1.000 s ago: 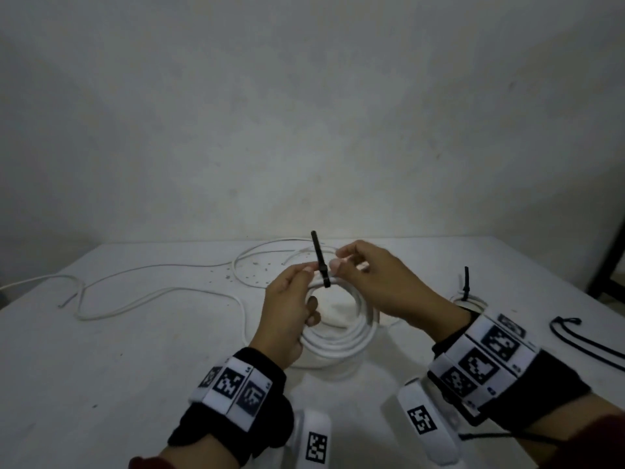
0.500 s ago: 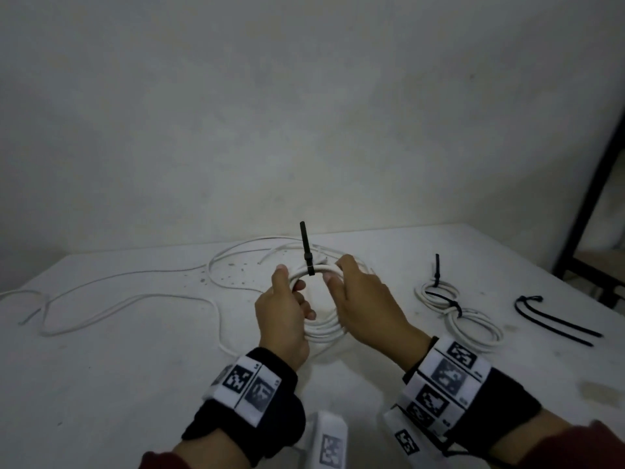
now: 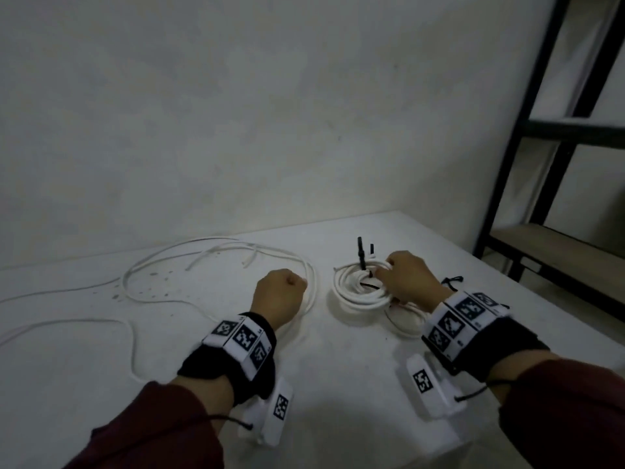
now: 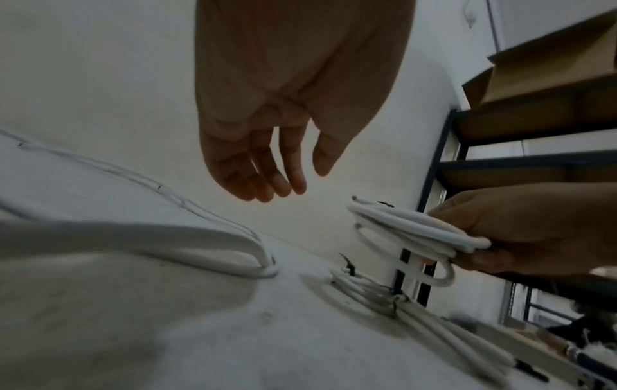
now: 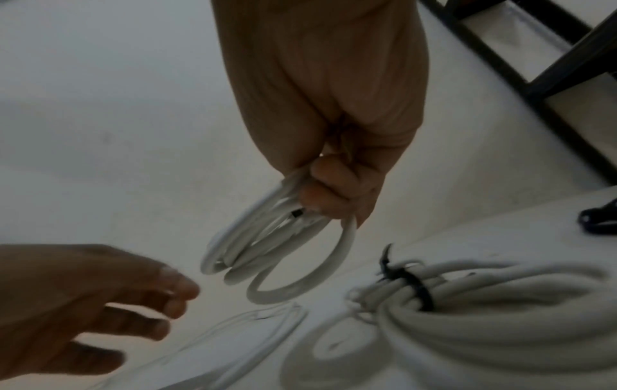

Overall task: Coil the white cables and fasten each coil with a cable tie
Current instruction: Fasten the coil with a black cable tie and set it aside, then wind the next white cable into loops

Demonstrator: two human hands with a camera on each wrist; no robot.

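Observation:
My right hand [image 3: 392, 277] grips a coil of white cable [image 3: 351, 292] with a black cable tie [image 3: 361, 255] round it, its tail pointing up. In the right wrist view my fingers [image 5: 333, 195] curl round the coil's strands [image 5: 277, 253], just above the table [image 3: 338, 367]. A second tied coil [image 3: 404, 321] lies under my right wrist, its black tie [image 5: 409, 287] plain in the right wrist view. My left hand [image 3: 285, 289] hangs left of the held coil, fingers [image 4: 267, 174] relaxed and holding nothing. A loose white cable [image 3: 216, 252] sprawls over the table's left half.
Spare black cable ties [image 3: 453, 280] lie partly hidden behind my right wrist. A black metal shelf rack [image 3: 558, 130] stands past the table's right edge. A wall runs along the table's far side.
My left hand has let go of the coil and drawn back to the left. My right hand has carried the tied coil to the right, over the other coil. The head view has swung right.

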